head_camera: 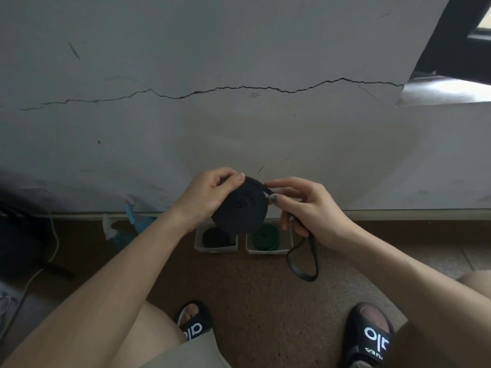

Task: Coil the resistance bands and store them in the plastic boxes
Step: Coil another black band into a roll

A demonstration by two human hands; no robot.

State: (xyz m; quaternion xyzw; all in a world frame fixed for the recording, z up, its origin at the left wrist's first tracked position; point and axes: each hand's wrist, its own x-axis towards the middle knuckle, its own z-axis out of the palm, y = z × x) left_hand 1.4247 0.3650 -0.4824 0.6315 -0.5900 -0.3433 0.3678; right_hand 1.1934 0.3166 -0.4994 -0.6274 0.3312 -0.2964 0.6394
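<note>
**Operator:** Cracked grey wall (239, 62) ahead, brown speckled floor (252, 288) below. I'm holding the black band (240, 208) up in front of me, above two plastic boxes on the floor by the wall's foot. It's wound into a flat disc, with a loose tail (304, 261) looping down from my right side.

**Observer:** What are your hands doing?

**Operator:** My left hand (210, 197) grips the disc, thumb across its upper edge and fingers curled behind. My right hand (305, 208) pinches the free strand where it leaves the coil, the rest running down through my curled fingers.

**Observer:** How will it handle?

**Operator:** Light, soft and springy, I'd judge. Flat rubbery strap like this wants to unwind, so I'd keep pressure on the disc's faces and pin the outer lap at the rim.

**Observer:** And the boxes?

**Operator:** The left box (215, 248) holds a dark coil, the right box (268, 249) a green coil (265, 236).
</note>
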